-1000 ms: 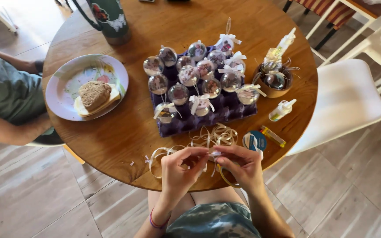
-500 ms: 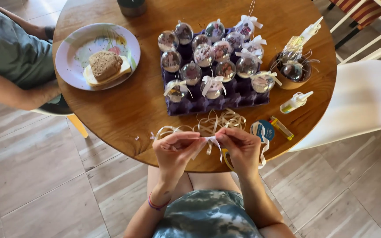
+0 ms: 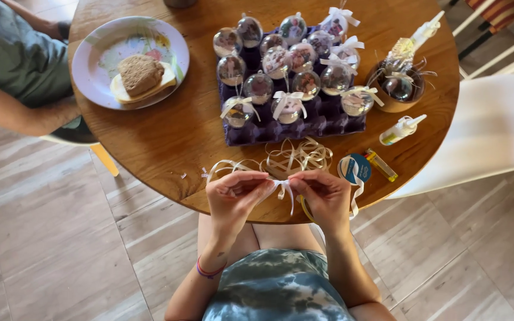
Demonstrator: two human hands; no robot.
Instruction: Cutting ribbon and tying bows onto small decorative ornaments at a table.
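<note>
So the big round wooden table fills most of the view, with a white chair off to the right and another person's arm at the left edge. On the far left of the table sits a pale plate with a sandwich on it. In the middle there's a purple egg tray loaded with clear bauble ornaments, several of them already wearing little white bows. A wooden bowl to the right holds one more bauble, with a small glue bottle lying just beside it. Nearer the edge is a loose heap of cream ribbon and a blue ribbon spool next to a small yellow stick. Compared with a second ago, the hands have drawn apart a bit and the strand between them now shows a small white bow with tails hanging down, so the knot looks formed and pulled snug, I'd say. The left hand is pinching one loop and the right hand is pinching the other side, both closed on the ribbon, right over the near table edge, above the lap.
</note>
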